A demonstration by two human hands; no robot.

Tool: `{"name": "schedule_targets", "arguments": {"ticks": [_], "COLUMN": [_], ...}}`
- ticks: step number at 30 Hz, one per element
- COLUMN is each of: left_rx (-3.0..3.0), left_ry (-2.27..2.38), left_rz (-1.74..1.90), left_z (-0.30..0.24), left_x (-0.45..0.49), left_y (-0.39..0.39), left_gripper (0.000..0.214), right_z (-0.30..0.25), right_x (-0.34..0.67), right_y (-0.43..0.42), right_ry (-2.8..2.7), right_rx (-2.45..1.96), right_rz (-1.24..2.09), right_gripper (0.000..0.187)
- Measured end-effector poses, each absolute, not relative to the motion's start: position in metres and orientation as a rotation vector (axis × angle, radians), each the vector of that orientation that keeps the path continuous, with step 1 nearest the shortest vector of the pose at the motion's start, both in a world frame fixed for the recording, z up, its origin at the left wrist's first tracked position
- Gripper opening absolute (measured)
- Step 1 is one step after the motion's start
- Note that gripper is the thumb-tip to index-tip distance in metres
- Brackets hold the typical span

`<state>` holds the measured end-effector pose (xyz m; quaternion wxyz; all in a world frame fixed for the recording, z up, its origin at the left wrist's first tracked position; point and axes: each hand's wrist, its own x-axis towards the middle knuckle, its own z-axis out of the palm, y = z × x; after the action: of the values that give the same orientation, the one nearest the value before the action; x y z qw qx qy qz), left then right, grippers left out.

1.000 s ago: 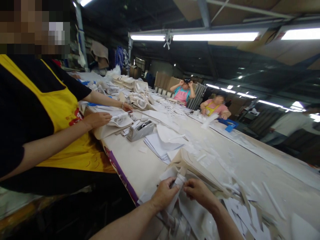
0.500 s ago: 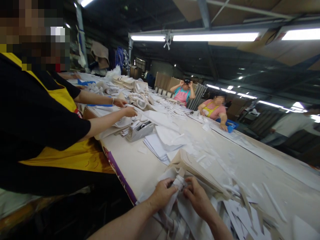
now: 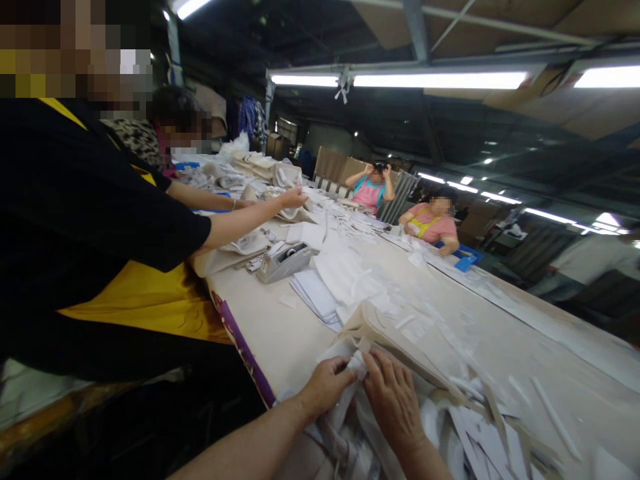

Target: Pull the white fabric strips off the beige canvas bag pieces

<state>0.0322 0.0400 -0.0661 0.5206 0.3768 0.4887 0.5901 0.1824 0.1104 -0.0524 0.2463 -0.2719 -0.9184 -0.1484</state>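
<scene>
My left hand [image 3: 326, 387] pinches a bunched piece of white wrapping [image 3: 356, 364] between thumb and fingers at the table's near edge. My right hand [image 3: 395, 393] lies back-up against the other side of the same piece, its fingers bent down close together and the tips partly hidden. Just beyond both hands, a beige bag-like piece [image 3: 400, 340] with a stitched edge rests on the table. Loose translucent wrapping [image 3: 350, 440] hangs below and between my forearms.
A grey tape dispenser [image 3: 287, 262] and a stack of white sheets [image 3: 315, 297] stand ahead. Cut card strips [image 3: 480, 433] lie at right. A co-worker in a yellow apron [image 3: 155, 300] reaches over the table from the left. Two more people sit across the table [image 3: 500, 313].
My right hand has turned from a side pinch to back-up over the wrapping. My left hand stays in place. The co-worker at left has stretched an arm farther across the table.
</scene>
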Motion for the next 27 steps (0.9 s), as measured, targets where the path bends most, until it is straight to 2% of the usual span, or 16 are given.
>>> {"name": "schedule_targets", "arguments": {"ticks": [5,9,14,19,23,27], "left_rx": [1.005,1.061,1.176,1.224,1.213,1.294], "left_ry": [1.25,1.356,1.473,1.544,1.594,1.656], "left_rz": [1.449,1.428,1.396,1.304,1.274,1.417], "left_z": [-0.069,-0.073,-0.072,-0.061,-0.049,-0.055], "left_x": [0.032,0.035,0.038,0.036,0.023,0.0], "left_y": [0.04,0.038,0.038,0.038,0.021,-0.01], "left_gripper": [0.031,0.032,0.029,0.037,0.054,0.043], "right_z": [-0.049,-0.038,-0.032,-0.029,-0.003,0.015], "right_x": [0.176,0.165,0.154,0.149,0.171,0.238], "right_y": [0.12,0.129,0.138,0.139,0.121,0.097], "right_ry": [-2.55,-2.64,-2.752,-2.743,-2.625,-2.282], "right_rx": [-0.313,-0.282,-0.278,-0.352,-0.589,-1.027], "right_rz": [-0.614,-0.687,-0.716,-0.713,-0.695,-0.562], "right_gripper": [0.034,0.028,0.005,0.009,0.037,0.037]}}
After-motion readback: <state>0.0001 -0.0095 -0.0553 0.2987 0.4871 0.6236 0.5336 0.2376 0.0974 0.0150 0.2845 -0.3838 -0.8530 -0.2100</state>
